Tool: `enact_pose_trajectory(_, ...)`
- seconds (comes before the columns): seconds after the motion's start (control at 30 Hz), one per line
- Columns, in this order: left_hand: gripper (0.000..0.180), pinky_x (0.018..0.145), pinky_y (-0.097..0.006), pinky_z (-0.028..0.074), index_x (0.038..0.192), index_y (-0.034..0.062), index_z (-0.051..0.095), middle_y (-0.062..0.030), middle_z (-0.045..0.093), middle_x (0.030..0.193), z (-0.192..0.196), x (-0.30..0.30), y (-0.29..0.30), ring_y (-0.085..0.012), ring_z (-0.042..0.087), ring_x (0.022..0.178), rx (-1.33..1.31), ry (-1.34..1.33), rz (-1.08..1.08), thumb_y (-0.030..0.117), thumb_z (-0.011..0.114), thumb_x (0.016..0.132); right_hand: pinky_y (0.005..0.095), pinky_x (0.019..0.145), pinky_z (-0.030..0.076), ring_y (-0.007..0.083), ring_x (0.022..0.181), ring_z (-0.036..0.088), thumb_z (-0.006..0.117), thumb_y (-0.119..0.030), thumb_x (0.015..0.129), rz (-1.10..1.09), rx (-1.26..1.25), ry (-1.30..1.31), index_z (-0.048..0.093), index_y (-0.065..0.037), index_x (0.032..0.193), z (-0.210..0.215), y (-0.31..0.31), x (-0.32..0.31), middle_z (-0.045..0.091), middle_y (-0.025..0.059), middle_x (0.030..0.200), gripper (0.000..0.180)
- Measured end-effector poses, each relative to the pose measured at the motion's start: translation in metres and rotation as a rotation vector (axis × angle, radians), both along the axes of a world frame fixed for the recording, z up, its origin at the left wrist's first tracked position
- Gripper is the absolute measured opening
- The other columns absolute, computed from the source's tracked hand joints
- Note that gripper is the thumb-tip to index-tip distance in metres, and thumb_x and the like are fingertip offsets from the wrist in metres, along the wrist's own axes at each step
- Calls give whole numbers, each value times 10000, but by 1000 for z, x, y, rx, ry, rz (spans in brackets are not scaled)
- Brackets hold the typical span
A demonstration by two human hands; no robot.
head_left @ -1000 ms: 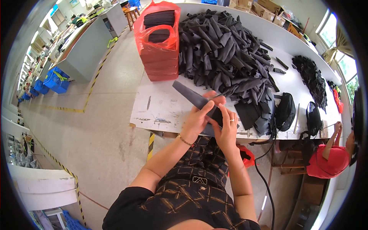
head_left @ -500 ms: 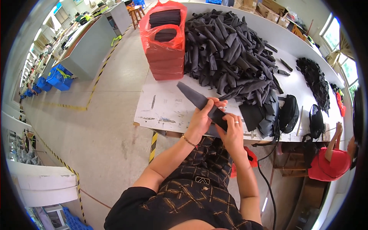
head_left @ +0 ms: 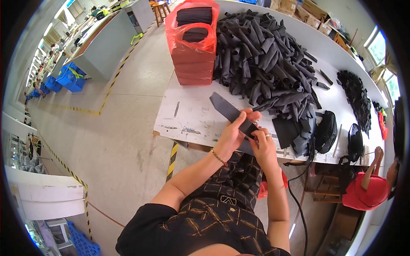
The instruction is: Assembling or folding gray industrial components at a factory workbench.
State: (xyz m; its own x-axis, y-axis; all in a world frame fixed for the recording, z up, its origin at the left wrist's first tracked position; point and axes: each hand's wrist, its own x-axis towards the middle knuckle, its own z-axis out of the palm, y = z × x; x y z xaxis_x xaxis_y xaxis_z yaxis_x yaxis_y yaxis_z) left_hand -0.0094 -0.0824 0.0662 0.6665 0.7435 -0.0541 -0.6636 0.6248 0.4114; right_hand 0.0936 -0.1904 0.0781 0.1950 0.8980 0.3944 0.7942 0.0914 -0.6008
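A long flat dark grey strip point(head_left: 227, 110) lies slanted over the near edge of the white table point(head_left: 192, 119). My left hand point(head_left: 234, 132) grips it from the left side, thumb and fingers wrapped over its middle. My right hand point(head_left: 264, 147), with a ring on one finger, pinches the strip's near end. Just beyond my hands rises a big heap of similar dark grey curled pieces point(head_left: 265, 64).
A red plastic bag point(head_left: 193, 42) stuffed with stacked dark pieces stands at the table's left. Flat dark pieces point(head_left: 287, 130), round black items point(head_left: 326, 130) and a black pile point(head_left: 356, 96) lie to the right. A person in a red cap point(head_left: 367, 192) sits at far right. A black cable point(head_left: 299, 200) hangs down.
The strip has stayed in both hands; my hands shifted slightly along it, and the view moved a little closer to the table.
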Motion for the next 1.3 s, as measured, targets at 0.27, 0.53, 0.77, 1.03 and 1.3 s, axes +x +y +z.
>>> enact_pose_trajectory(0.27,308,971,-403,470,1090,-16,553,-143,665,1005,3,8,-2,-287,637,1009,53,-29,156,271,488,999,421,658,486,372,778,602,665,4,805,41,121,34,555,-3,871,6,7,1,606,170,938,129)
enact_pose_trajectory(0.53,283,975,-400,476,1059,12,576,-133,673,994,-4,10,-12,-279,640,1016,18,-73,187,276,502,992,373,619,472,348,727,610,666,32,780,42,168,80,562,-2,829,0,12,-1,622,161,905,120)
enact_pose_trajectory(0.77,272,973,-401,477,1052,12,580,-124,680,979,-5,7,-14,-274,641,1011,6,-70,152,265,505,990,388,649,495,358,755,613,662,38,785,68,128,89,563,5,838,1,13,0,620,167,937,117)
enact_pose_trajectory(1.03,295,983,-387,466,1087,3,570,-152,668,1033,-10,6,-6,-267,622,1044,-3,-62,157,269,477,1001,320,652,479,213,731,605,684,-7,811,-44,8,421,562,4,852,2,18,-10,610,96,900,129)
enact_pose_trajectory(1.3,347,1004,-407,442,1092,-1,572,-179,645,1127,6,2,3,-281,598,1098,123,-64,116,314,457,1005,204,663,412,44,761,498,634,-116,921,-186,242,1100,574,-24,899,-14,22,-30,561,-28,952,112)
